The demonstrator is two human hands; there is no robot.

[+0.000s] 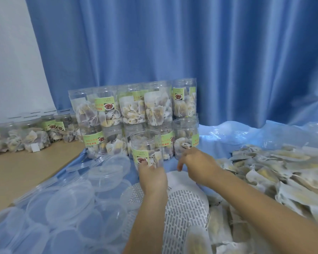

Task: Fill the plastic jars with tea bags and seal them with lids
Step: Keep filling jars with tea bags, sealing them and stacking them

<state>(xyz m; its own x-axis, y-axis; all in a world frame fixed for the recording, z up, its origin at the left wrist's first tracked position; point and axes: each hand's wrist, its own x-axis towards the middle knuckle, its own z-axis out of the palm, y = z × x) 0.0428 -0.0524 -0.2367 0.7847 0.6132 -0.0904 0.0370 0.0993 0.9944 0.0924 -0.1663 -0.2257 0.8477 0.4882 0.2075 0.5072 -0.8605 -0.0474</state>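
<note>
- Clear plastic jar [146,149] with a green label stands uncapped in front of the two-tier stack of filled jars [134,114].
- Left hand [152,177] grips its base, fingers curled round it.
- Right hand [196,165] hovers beside it, fingers loosely bent, holding nothing.
- Round translucent lids [72,204] lie heaped on the left.
- Papery tea bags [283,176] lie piled on the right.

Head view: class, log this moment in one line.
left hand: grips front jar | right hand: open beside it | lid: not on | lids: heaped left
</note>
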